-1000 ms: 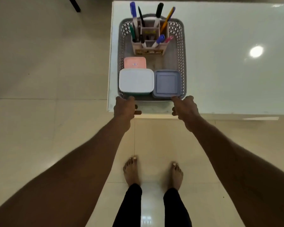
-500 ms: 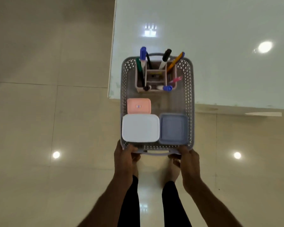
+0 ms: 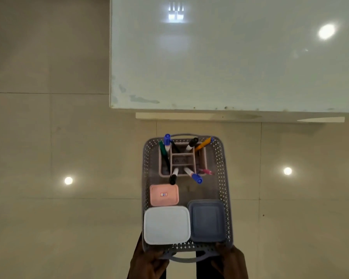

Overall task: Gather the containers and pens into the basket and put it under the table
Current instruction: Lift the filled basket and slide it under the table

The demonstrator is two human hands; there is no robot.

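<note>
A grey perforated basket hangs over the floor, clear of the table. My left hand grips its near left corner and my right hand grips its near right corner. Inside, a pink pen holder with several pens and markers stands at the far end. A small pink container lies in the middle left. A white container and a blue-grey container sit side by side at the near end.
The glossy white table fills the upper right, its near edge just beyond the basket. A pale ledge shows beneath that edge. Beige floor tiles with ceiling-light reflections surround everything.
The basket has come off the table toward me and now hangs over the floor in front of the table edge. Both hands keep their grip on its near end.
</note>
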